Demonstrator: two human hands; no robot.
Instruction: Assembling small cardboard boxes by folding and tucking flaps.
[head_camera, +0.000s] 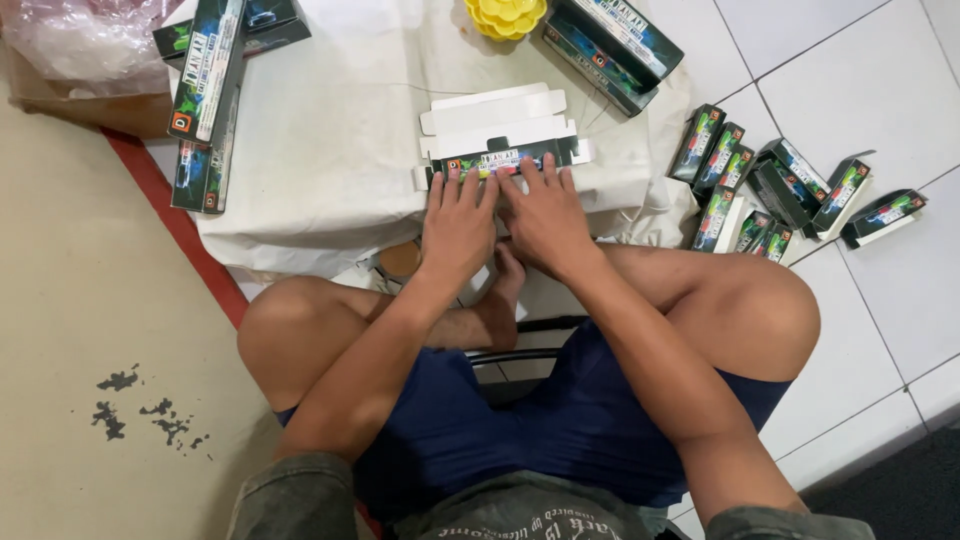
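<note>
Pressing flat, the left hand (457, 222) and right hand (545, 215) are laid open-palmed on an unfolded printed carton (505, 160), nothing grasped, upon a white cloth (330, 150).

1. The person wears dark blue shorts (560, 430) of a smooth, slightly shiny cloth.
2. A grey, washed-out T-shirt (520, 510) shows at the lower edge, with curved pale lettering across the chest.
3. Its short sleeves end above the elbows.
4. The forearms, the left hand (458, 225), the right hand (545, 220) and the feet are bare, without rings, watch or bands.
</note>
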